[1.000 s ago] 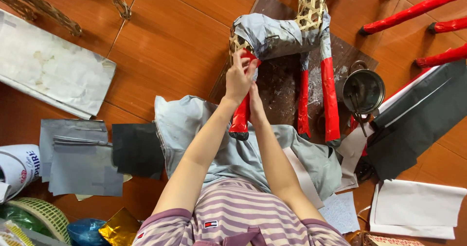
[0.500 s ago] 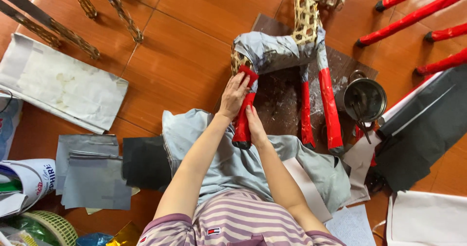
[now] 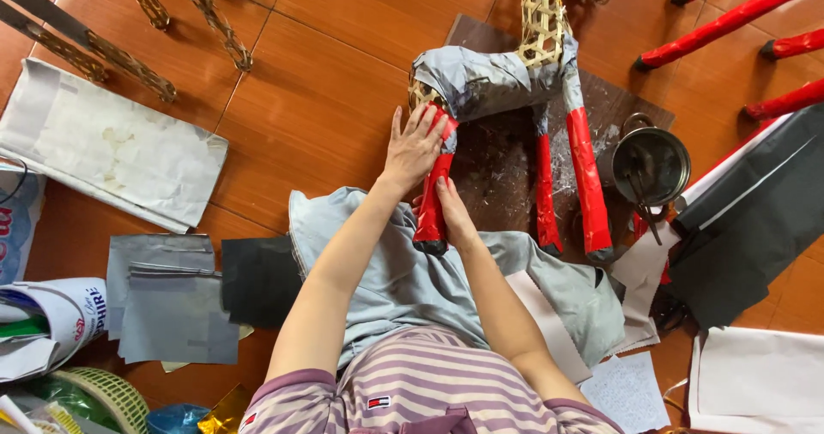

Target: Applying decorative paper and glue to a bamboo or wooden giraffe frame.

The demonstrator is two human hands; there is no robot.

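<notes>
Both hands (image 3: 429, 172) press red paper leg (image 3: 432, 206).

My single head camera, looking steeply down from above my lap, close over my forearms, tiled floor (image 3: 343, 99) filling the frame

Left of the grey paper sheets (image 3: 167, 301) lies a white printed bag (image 3: 47, 327) (red and blue lettering), crumpled. Above it, at the frame edge, 1 more white printed package (image 3: 13, 228) shows red marks.
</notes>
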